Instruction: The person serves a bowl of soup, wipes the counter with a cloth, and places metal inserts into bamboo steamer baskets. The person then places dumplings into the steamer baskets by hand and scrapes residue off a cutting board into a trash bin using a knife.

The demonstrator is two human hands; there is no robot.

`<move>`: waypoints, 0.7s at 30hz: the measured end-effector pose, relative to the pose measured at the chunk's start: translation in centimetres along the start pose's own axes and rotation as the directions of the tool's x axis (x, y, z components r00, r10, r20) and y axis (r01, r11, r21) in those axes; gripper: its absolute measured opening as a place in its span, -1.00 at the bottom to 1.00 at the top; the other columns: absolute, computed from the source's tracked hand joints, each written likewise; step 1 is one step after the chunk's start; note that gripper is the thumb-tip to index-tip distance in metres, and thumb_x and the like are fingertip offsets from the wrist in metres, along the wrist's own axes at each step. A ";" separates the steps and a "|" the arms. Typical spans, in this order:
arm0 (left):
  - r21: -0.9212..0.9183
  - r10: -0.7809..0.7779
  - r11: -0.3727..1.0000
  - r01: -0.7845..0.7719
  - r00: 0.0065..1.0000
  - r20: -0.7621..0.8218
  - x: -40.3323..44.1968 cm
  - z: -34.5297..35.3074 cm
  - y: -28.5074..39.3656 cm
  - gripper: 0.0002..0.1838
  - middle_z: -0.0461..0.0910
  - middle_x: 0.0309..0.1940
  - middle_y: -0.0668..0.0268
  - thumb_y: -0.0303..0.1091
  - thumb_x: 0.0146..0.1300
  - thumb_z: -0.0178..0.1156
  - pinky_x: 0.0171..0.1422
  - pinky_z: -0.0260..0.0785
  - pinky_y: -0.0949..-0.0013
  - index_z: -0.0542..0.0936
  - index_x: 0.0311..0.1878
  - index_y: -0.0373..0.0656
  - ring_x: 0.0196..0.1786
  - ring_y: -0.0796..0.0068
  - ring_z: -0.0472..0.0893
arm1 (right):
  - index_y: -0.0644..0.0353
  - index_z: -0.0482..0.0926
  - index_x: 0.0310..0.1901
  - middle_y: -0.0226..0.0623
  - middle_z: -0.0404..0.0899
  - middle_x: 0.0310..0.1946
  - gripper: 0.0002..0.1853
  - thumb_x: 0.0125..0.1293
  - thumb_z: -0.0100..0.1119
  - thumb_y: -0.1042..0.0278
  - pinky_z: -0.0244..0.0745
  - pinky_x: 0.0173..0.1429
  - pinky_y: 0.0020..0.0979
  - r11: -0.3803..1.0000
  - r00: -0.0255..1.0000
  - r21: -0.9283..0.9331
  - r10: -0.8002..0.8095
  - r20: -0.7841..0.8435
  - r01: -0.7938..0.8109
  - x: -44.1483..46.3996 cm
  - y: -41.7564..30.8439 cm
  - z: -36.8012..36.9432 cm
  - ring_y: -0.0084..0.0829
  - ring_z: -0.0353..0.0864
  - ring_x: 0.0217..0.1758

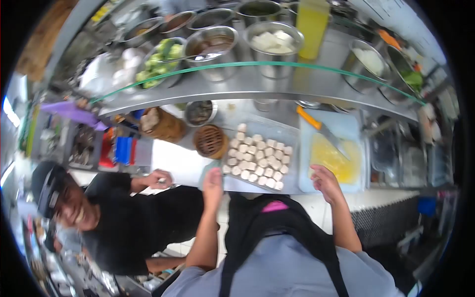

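My left hand is raised at the counter's front edge, beside the left side of a clear tray. Its fingers point up, next to a pale greenish thing that I cannot make out; no grip on it shows. Rows of small whitish cubes sit in the tray. Over the front left edge of a pale cutting board hovers my right hand, fingers loosely bent and apart, holding nothing visible. Yellow stuff is spread on the board. A knife with an orange handle lies across it.
A person in black stands at my left, one hand near the counter. Behind the tray are a round wooden container with a slotted top and a metal bowl. A glass-edged shelf above carries several metal food containers.
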State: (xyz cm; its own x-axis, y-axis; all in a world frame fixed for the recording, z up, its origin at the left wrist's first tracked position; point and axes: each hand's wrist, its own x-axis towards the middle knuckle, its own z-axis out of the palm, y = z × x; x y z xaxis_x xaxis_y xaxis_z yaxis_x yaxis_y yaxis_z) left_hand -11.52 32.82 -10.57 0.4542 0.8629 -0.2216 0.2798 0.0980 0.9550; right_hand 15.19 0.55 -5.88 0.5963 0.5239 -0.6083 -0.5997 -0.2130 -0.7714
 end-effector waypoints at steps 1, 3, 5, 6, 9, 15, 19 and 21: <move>0.007 0.082 0.997 -0.082 0.995 0.051 -0.4 1.3 -3.5 -0.77 0.66 0.01 0.23 -0.36 0.51 0.14 0.26 0.44 0.34 0.58 0.12 -0.23 0.08 0.41 0.62 | 0.11 0.57 0.19 -0.41 0.55 -0.31 -0.70 0.52 0.10 0.24 0.33 -0.37 -0.59 1.000 0.999 0.002 -0.022 0.035 0.022 0.6 0.6 -1.0 -0.66 0.42 -0.45; 0.383 0.294 0.873 -0.301 0.952 0.078 -3.2 4.1 -3.1 -0.77 0.71 -0.10 0.17 -0.39 0.47 0.15 0.14 0.53 0.27 0.62 0.12 -0.15 -0.01 0.31 0.69 | 0.07 0.58 0.17 -0.50 0.52 -0.34 -0.67 0.47 0.16 0.16 0.35 -0.35 -0.58 0.998 0.998 -0.059 -0.011 0.066 0.015 1.2 0.9 -1.5 -0.66 0.42 -0.45; 0.254 0.093 0.962 -0.102 0.995 0.047 -5.9 5.8 0.1 -0.79 0.70 -0.14 0.18 -0.38 0.46 0.15 0.08 0.53 0.26 0.62 0.08 -0.16 -0.09 0.32 0.68 | 0.08 0.54 0.23 -0.48 0.52 -0.33 -0.63 0.49 0.14 0.16 0.30 -0.42 -0.60 0.995 0.990 -0.086 -0.047 0.135 0.058 2.4 1.2 -2.1 -0.66 0.42 -0.49; 0.229 0.209 0.949 -0.217 0.976 0.061 -6.9 6.2 1.2 -0.80 0.70 -0.16 0.19 -0.39 0.46 0.14 0.05 0.53 0.27 0.60 0.06 -0.20 -0.13 0.31 0.67 | 0.09 0.52 0.25 -0.47 0.52 -0.33 -0.62 0.50 0.13 0.16 0.30 -0.42 -0.59 0.993 0.985 -0.109 -0.029 0.170 0.048 2.7 0.7 -2.2 -0.65 0.43 -0.49; 0.200 0.213 0.952 -0.234 0.970 0.117 -8.3 6.2 1.5 -0.78 0.70 -0.12 0.21 -0.35 0.47 0.15 0.04 0.52 0.29 0.61 0.08 -0.21 -0.10 0.39 0.67 | 0.11 0.49 0.27 -0.44 0.52 -0.32 -0.62 0.52 0.11 0.16 0.31 -0.41 -0.57 0.988 0.970 -0.138 -0.034 0.240 0.068 3.4 0.3 -2.7 -0.64 0.44 -0.49; 0.117 0.198 0.972 -0.202 0.979 0.043 -11.9 5.4 3.9 -0.73 0.40 -0.60 0.48 -0.25 0.46 0.22 -0.40 0.26 0.42 0.53 -0.35 -0.20 -0.51 0.68 0.35 | 0.13 0.50 0.24 -0.41 0.53 -0.29 -0.66 0.53 0.08 0.24 0.35 -0.38 -0.56 0.988 0.948 -0.140 -0.016 0.318 0.064 3.4 -1.5 -1.4 -0.62 0.47 -0.46; 0.363 0.789 0.497 -0.788 0.584 0.188 -21.2 -7.1 27.8 -0.57 0.27 -0.75 0.25 -0.45 0.16 0.28 -0.57 0.14 0.22 0.27 -0.71 -0.16 -0.69 0.19 0.33 | 0.13 0.49 0.21 -0.41 0.54 -0.30 -0.67 0.50 0.10 0.26 0.37 -0.38 -0.55 0.986 0.928 -0.159 0.010 0.373 0.053 3.6 -2.0 -0.6 -0.60 0.50 -0.45; 0.375 0.908 0.368 -0.851 0.416 0.054 -25.7 -12.2 33.5 -0.60 0.28 -0.76 0.30 -0.60 0.00 0.27 -0.63 0.10 0.25 0.25 -0.74 -0.14 -0.75 0.26 0.30 | 0.13 0.49 0.22 -0.41 0.54 -0.30 -0.67 0.49 0.11 0.26 0.37 -0.38 -0.55 0.966 0.923 -0.259 0.081 0.375 0.020 3.2 -1.4 -1.8 -0.60 0.50 -0.45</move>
State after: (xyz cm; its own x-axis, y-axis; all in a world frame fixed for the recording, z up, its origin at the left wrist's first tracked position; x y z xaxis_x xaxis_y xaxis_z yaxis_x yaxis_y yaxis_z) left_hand -24.16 19.98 29.52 0.4883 0.4213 0.7643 0.0337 -0.8842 0.4659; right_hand 18.91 1.01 -7.13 0.3018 0.7758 -0.5541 -0.4284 -0.4089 -0.8058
